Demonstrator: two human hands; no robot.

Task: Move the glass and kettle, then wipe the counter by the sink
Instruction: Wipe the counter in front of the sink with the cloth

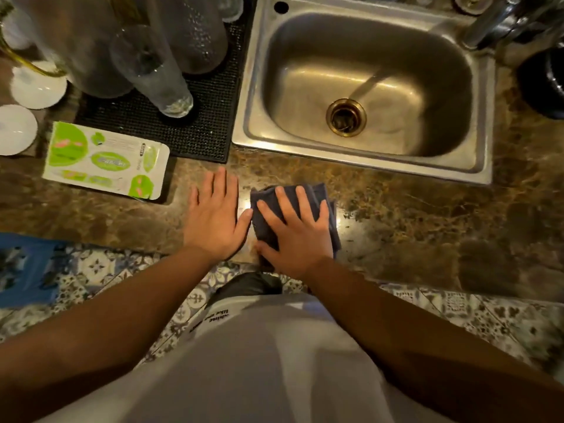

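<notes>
Your right hand [297, 232] lies flat with its fingers spread on a folded dark blue cloth [320, 193], pressing it onto the brown marbled bench [412, 215] just in front of the steel sink [360, 160]. The cloth shows beyond your fingertips and along the right side of your hand. Your left hand [213, 218] rests palm down on the bare bench just beside it, fingers together and extended, holding nothing; its thumb reaches the left edge of the cloth.

A tall clear glass [158, 74] stands on the black rubber mat [210, 126] to the left of the sink, among other clear vessels that are too blurred to tell apart. In front of the mat lies a white and green packet [106, 160], flat on the bench. Two white round dishes [18, 129] sit at the far left edge. The tap [488, 22] rises at the back right corner of the sink, and a dark round object [546, 80], cut off by the right edge, stands on the bench beyond it; you cannot tell whether it is the kettle.
</notes>
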